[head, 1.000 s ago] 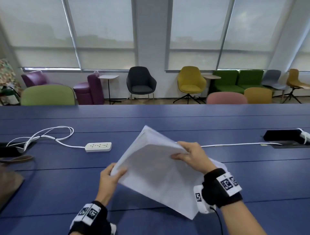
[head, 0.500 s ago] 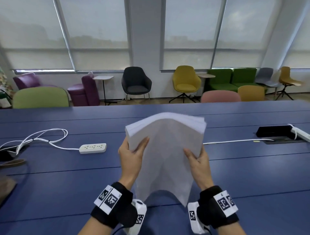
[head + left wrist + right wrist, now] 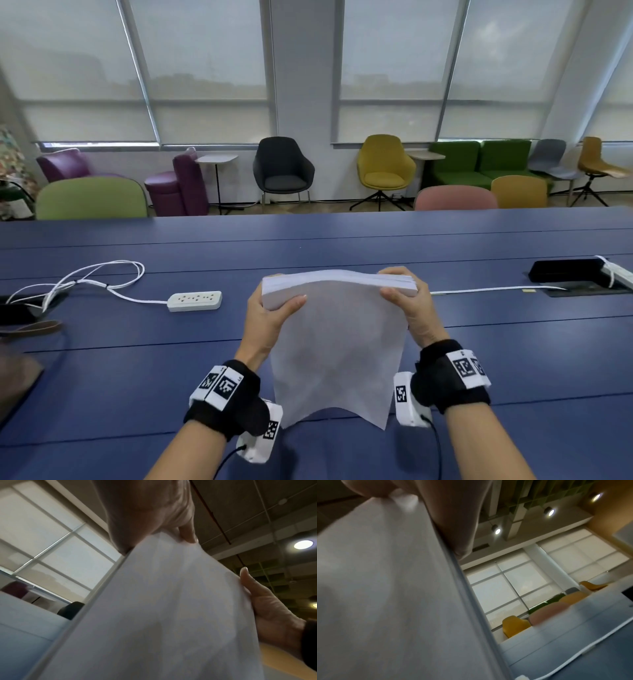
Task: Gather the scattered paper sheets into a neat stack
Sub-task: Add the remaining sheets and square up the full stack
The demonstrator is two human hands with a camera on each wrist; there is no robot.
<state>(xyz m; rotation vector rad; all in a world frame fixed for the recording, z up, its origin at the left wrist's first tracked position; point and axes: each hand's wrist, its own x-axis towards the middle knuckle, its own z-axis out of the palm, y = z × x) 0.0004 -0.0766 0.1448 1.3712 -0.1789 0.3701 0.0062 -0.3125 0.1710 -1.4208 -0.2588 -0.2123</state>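
A thick stack of white paper sheets [image 3: 337,346] stands upright on its lower edge above the blue table [image 3: 342,246], its top edge level and facing me. My left hand [image 3: 270,315] grips the upper left corner, thumb on the near face. At the upper right corner, my right hand [image 3: 409,301] holds the stack the same way. In the left wrist view the paper stack [image 3: 163,608] fills the frame, with the left hand [image 3: 154,513] on top and the right hand [image 3: 267,609] at its far side. The right wrist view shows the stack [image 3: 385,588] and my right hand [image 3: 447,515] against its edge.
A white power strip [image 3: 194,300] with a looped cable [image 3: 89,277] lies left of the stack. A thin white cable [image 3: 493,289] runs right to a black cable box [image 3: 568,270]. A brown strap [image 3: 30,329] sits at the left edge. Chairs line the far side.
The loose, slanted bundle has been turned upright and squared. Both hands moved from its sides up to the top corners, and the stack came lower toward the table.
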